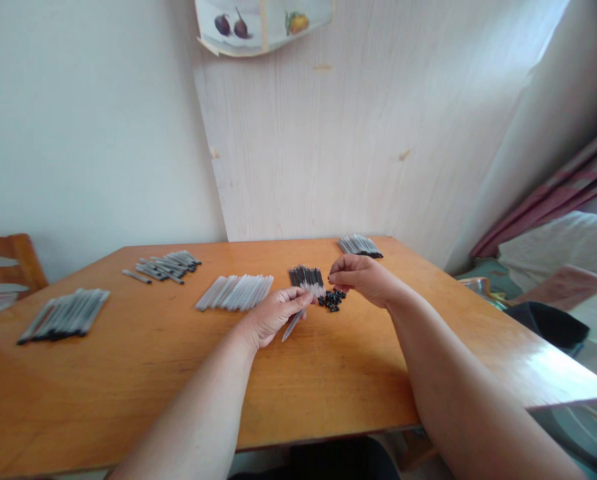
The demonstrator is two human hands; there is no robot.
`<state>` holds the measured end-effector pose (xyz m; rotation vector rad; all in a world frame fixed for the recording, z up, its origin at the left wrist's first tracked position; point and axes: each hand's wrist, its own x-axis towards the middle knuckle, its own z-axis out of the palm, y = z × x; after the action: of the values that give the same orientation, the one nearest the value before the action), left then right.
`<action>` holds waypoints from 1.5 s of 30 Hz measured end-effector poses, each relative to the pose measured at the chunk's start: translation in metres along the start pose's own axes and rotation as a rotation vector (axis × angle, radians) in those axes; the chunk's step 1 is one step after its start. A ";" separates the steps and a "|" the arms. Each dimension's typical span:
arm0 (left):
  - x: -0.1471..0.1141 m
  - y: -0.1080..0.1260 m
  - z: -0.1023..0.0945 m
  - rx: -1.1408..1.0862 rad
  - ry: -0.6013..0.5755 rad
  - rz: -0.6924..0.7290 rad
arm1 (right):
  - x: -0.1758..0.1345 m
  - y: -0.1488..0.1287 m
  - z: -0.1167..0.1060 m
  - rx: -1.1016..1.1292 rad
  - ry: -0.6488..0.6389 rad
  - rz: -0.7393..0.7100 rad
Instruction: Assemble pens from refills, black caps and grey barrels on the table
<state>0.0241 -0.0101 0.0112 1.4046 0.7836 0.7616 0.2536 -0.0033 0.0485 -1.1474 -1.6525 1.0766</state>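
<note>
My left hand (277, 315) is closed around a translucent pen barrel (292, 327), whose pointed end slants down toward me. Over the right of a small pile of black pen plugs (331, 301), my right hand (362, 279) has thumb and fingers pinched together; anything between its fingertips is too small to make out. Just beyond my left hand lies a bundle of dark ink refills (305, 275) with clear ends, partly hidden by the fingers. Left of it, a row of clear pen barrels (235, 293) rests flat on the table.
The wooden table (188, 373) reaches the wall. Pens with black ends lie in a near-left group (65, 315), a looser far-left group (165, 267) and a back-right bundle (359, 246). A chair (25, 260) stands left; a black bin (548, 325) is beyond the right edge.
</note>
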 end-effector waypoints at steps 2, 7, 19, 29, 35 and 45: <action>0.000 0.000 0.000 0.001 0.001 0.005 | 0.001 -0.001 0.004 0.050 -0.006 -0.010; 0.000 0.000 0.001 0.027 -0.010 0.005 | 0.000 -0.001 0.008 0.059 -0.051 -0.021; 0.000 -0.002 0.001 0.077 -0.024 0.011 | -0.003 -0.005 0.010 -0.062 -0.090 0.011; -0.001 0.001 0.003 0.049 -0.029 -0.002 | -0.002 -0.001 0.008 0.003 -0.143 -0.015; 0.000 -0.003 0.001 0.056 -0.027 -0.009 | -0.002 0.000 0.010 -0.002 -0.136 -0.025; 0.001 -0.003 0.002 0.046 -0.018 0.000 | -0.003 -0.004 0.011 0.024 -0.148 -0.037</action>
<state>0.0261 -0.0102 0.0082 1.4510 0.7921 0.7342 0.2428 -0.0088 0.0484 -1.0389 -1.7631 1.1792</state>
